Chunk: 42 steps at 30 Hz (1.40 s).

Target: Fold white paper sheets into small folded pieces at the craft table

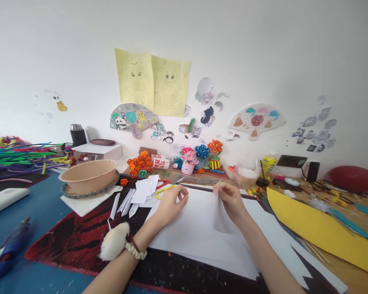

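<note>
A sheet of white paper (199, 228) lies in front of me, with a curled part raised near its right side. My right hand (233, 200) pinches that raised paper between thumb and fingers. Over the sheet's upper left stands my left hand (173, 204), fingers curled and tips together. What its fingertips hold, if anything, I cannot make out. Left of it are loose white paper pieces (144, 191), folded white strips (127, 202) and yellow-handled scissors (164, 190). A fluffy white ball (115, 241) sits beside my left wrist.
More white paper (272, 232) and a yellow sheet (322, 228) extend to the right. A beige basin (88, 175) stands at left on a woven ring. Orange craft flowers (144, 163) and small flower pots (188, 165) line the wall. A dark red mat (73, 241) lies underneath.
</note>
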Each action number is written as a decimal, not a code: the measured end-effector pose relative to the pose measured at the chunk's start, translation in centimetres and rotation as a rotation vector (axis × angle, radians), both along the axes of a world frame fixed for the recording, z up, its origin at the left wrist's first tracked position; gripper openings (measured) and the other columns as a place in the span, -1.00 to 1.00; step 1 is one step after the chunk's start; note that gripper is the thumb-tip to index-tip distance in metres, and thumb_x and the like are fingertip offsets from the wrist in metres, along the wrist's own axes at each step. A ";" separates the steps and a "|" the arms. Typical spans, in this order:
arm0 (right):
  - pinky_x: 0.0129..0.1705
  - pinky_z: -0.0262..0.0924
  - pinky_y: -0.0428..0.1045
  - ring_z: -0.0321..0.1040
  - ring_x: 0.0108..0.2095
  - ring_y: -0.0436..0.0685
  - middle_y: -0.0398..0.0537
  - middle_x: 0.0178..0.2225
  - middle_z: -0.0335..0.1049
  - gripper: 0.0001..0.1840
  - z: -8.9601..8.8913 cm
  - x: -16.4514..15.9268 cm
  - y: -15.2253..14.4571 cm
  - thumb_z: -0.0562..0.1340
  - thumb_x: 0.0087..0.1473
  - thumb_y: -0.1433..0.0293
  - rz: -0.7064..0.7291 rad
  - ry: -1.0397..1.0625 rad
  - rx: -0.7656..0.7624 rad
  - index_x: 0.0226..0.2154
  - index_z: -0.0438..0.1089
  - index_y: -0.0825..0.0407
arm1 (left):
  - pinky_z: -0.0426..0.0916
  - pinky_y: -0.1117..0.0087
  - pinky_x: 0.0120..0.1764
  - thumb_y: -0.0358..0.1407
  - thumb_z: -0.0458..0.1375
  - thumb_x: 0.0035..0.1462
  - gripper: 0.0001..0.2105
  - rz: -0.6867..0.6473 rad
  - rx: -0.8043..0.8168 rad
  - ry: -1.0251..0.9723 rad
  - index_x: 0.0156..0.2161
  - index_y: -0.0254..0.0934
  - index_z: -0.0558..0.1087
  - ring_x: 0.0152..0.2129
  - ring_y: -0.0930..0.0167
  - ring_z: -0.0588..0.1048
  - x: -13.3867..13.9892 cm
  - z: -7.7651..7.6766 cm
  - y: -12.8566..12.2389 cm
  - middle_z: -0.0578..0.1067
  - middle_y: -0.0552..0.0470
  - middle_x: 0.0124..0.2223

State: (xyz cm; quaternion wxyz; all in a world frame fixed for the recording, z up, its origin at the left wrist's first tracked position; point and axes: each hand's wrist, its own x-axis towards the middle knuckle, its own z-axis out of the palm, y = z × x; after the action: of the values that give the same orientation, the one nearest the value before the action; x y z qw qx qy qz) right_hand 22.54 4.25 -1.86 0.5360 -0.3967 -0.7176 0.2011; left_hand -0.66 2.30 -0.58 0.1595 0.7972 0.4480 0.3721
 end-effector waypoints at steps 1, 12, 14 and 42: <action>-0.37 0.19 0.06 0.29 -0.45 0.18 -0.02 -0.56 0.33 -0.55 0.1 -0.1 0.4 0.02 0.13 0.04 0.037 0.009 -0.006 -0.57 0.31 -0.02 | 0.30 0.38 -0.16 -0.38 0.05 0.11 -0.86 -0.041 0.004 -0.025 -0.20 -0.27 0.38 -0.26 0.40 0.44 0.2 0.1 -0.3 0.50 0.01 -0.18; -0.03 0.15 0.25 0.27 -0.14 0.36 0.01 -0.61 0.29 -0.21 -0.6 -2.8 2.9 -0.15 -0.54 -0.49 0.407 0.750 -0.040 -0.76 0.23 -0.18 | 0.26 0.45 -0.31 -0.18 0.09 0.14 -0.78 -0.340 -0.218 -0.066 -0.38 -0.30 0.43 -0.43 0.43 0.39 1.7 0.6 -1.9 0.46 0.08 -0.40; -0.05 0.18 0.24 0.30 -0.09 0.34 0.00 -0.45 0.43 -0.22 -0.1 -1.7 1.9 -0.11 -0.45 -0.46 0.311 0.760 -0.136 -0.64 0.36 -0.19 | 0.23 0.48 -0.37 -0.18 0.08 0.13 -0.76 -0.281 -0.205 -0.114 -0.43 -0.32 0.40 -0.44 0.43 0.38 1.4 0.8 -1.4 0.44 0.08 -0.41; -0.31 0.14 -0.04 0.37 -0.37 0.11 -0.10 -0.42 0.47 -0.82 -0.6 -3.6 -2.1 0.17 0.14 0.45 0.068 -0.513 -0.005 -0.42 0.47 0.00 | 0.15 0.28 -0.18 -0.39 0.04 0.18 -0.91 -0.043 0.184 0.325 -0.29 -0.27 0.40 -0.35 0.35 0.43 0.7 -0.1 -1.2 0.53 0.04 -0.30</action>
State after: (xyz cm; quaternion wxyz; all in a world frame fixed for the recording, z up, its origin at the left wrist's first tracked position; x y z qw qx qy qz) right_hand 18.96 2.16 -2.46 0.3285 -0.4118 -0.8424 0.1135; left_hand 0.00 1.08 -0.65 0.0194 0.8675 0.4147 0.2742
